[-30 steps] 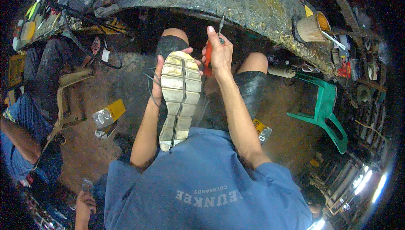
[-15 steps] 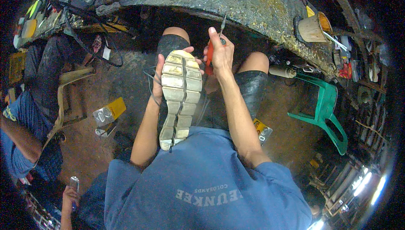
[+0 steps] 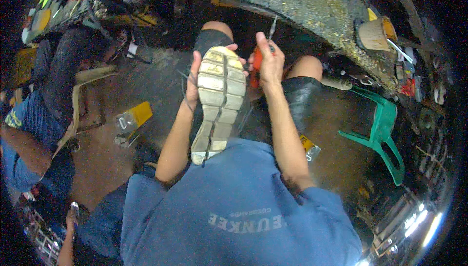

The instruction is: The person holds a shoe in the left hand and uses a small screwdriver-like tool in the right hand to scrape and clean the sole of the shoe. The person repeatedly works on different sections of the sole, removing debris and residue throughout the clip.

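Observation:
A shoe (image 3: 222,88) lies sole up over my lap, its cream, grooved, segmented sole facing the camera and its toe pointing away from me. My left hand (image 3: 193,81) is closed around its forefoot, the thumb along the left side and fingertips showing past the toe. A dark thin cord hangs beside that wrist. Just right of the toe, my right hand (image 3: 271,68) grips an awl with a red handle (image 3: 256,65). Its thin metal point sticks up and away, apart from the sole. The shoe's upper is hidden beneath.
A dark, worn workbench (image 3: 302,10) curves across the far side, carrying a dirty bucket (image 3: 373,35). At right stands a green plastic chair (image 3: 382,115). Yellow-and-clear packages (image 3: 141,114) lie on the floor at left. Another person in blue (image 3: 29,129) sits at the far left.
The view has shifted slightly, so most things appear further right. The shoe is tilted a little more, toe to the right. Both hands keep their hold. A bystander's hand at lower left has moved.

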`<state>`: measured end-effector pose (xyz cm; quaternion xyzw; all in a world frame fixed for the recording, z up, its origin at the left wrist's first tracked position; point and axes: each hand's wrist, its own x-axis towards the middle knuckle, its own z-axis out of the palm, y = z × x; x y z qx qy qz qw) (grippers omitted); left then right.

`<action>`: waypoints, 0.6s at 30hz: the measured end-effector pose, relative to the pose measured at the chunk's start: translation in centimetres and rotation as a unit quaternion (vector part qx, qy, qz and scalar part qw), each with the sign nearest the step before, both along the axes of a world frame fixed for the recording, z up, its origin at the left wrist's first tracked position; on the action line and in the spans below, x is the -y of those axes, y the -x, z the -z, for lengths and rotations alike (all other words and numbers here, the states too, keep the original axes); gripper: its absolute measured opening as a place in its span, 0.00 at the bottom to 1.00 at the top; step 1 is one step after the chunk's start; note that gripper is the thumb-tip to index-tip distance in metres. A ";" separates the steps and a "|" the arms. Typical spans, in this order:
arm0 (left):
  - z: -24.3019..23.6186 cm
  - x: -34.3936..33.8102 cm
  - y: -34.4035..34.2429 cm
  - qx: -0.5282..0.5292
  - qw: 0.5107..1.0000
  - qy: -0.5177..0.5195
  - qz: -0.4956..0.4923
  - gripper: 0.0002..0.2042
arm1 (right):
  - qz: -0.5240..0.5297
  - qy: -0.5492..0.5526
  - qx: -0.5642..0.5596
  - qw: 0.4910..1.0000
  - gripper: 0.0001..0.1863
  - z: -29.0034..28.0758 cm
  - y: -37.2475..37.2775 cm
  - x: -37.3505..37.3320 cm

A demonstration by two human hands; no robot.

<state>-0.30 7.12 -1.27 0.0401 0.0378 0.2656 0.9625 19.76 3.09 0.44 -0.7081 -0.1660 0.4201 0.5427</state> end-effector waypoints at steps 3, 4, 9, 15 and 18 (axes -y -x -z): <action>0.1 0.5 0.2 -0.014 1.000 -0.018 -0.021 0.54 | -0.049 0.027 0.053 0.997 0.26 0.0 -0.4 2.1; 0.0 0.4 0.3 -0.032 0.999 -0.031 -0.025 0.54 | -0.071 -0.015 0.092 0.993 0.24 -0.2 -0.4 2.7; -1.7 -0.1 -0.2 -0.033 0.995 -0.080 -0.050 0.51 | -0.091 -0.004 0.033 0.995 0.16 -4.9 -1.3 6.4; -7.6 -2.5 0.5 -0.146 0.937 -0.227 -0.224 0.56 | -0.234 0.048 0.036 0.970 0.31 -13.3 1.1 9.4; -9.7 -2.3 0.3 -0.152 0.913 -0.232 -0.298 0.57 | -0.251 -0.031 0.047 0.966 0.41 -14.9 3.8 9.6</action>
